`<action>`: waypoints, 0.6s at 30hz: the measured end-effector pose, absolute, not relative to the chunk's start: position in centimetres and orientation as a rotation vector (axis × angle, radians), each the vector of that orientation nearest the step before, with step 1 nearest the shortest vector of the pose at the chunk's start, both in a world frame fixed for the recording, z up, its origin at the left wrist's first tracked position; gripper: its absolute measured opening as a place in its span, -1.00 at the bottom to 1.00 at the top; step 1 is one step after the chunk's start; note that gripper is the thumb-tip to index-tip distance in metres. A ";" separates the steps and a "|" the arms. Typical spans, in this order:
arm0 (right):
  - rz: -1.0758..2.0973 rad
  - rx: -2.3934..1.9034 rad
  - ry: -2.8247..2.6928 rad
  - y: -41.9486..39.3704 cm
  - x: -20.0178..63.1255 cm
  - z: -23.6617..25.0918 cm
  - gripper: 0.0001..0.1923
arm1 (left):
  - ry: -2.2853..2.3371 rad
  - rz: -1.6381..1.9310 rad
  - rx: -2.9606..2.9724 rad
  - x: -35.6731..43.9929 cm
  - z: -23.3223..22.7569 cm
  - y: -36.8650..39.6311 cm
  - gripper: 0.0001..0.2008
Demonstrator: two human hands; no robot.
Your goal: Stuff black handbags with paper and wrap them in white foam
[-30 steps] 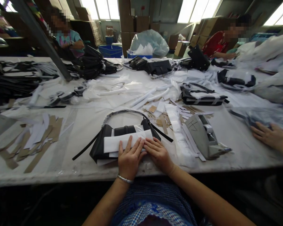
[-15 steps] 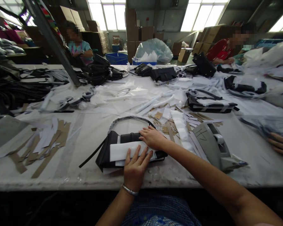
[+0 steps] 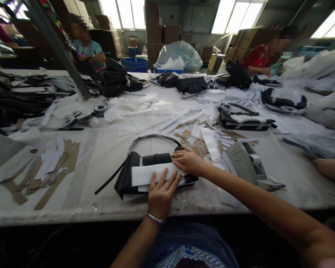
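Observation:
A black handbag [image 3: 123, 178] lies on the white-covered table in front of me, its plastic-wrapped handle [image 3: 152, 137] arched behind it and a loose black strap reaching out to the left. Across the bag rests a white foam strip [image 3: 145, 175]. My left hand [image 3: 162, 193] presses flat on this strip with fingers spread. Farther right, my right hand [image 3: 188, 162] lies over the bag's upper right part, fingers stretched out at the strip's far edge. What is under the right palm is hidden.
To the right stands a grey tape dispenser [image 3: 241, 160]. Brown and white paper strips [image 3: 51, 163] lie to the left. Another black bag [image 3: 242, 119] sits farther back right. A co-worker's hand [image 3: 331, 169] is at the right edge; two people work across the table.
My right hand has slid a little to the right along the bag. The left hand stays on the foam strip. The co-worker's hand at right has turned, and the view has shifted slightly.

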State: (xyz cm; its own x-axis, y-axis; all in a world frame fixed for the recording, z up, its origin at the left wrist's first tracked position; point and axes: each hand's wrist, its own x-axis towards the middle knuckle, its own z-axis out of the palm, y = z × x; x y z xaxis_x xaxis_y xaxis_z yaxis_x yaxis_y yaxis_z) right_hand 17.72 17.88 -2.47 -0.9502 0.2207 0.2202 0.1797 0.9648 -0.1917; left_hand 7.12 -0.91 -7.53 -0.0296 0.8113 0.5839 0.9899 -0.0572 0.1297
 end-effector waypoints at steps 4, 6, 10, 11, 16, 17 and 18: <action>0.414 -0.296 -2.542 12.8 24.7 -3.2 -0.65 | -1.918 -0.781 -1.943 7.0 -7.3 -0.9 -0.55; 0.411 -0.263 -2.531 10.3 27.6 -3.9 -0.60 | -1.935 -0.777 -1.968 6.9 -7.3 -1.0 -0.54; 0.280 -0.253 -2.696 8.3 29.9 -6.2 -0.56 | -1.970 -0.746 -1.984 7.0 -7.2 -1.0 -0.51; 0.234 -0.261 -2.714 8.4 29.8 -6.8 -0.55 | -1.972 -0.739 -1.980 7.0 -7.2 -1.0 -0.51; 0.126 -0.127 -2.708 9.7 27.4 -8.0 -0.60 | -1.968 -0.720 -1.972 7.0 -7.1 -1.0 -0.55; 0.124 -0.087 -2.698 9.9 26.8 -8.1 -0.61 | -1.967 -0.719 -1.972 7.1 -7.0 -0.9 -0.56; 0.122 -0.053 -2.687 10.0 26.4 -8.1 -0.63 | -1.968 -0.716 -1.973 7.1 -6.9 -0.9 -0.57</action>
State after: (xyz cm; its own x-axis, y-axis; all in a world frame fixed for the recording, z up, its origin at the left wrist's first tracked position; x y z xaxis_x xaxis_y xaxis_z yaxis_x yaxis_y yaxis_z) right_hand 26.38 10.01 -8.09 -0.8993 0.0574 0.4335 0.0177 0.9953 -0.0950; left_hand 7.07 -0.94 -6.92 -0.0411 0.8567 0.5142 0.9868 -0.0459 0.1554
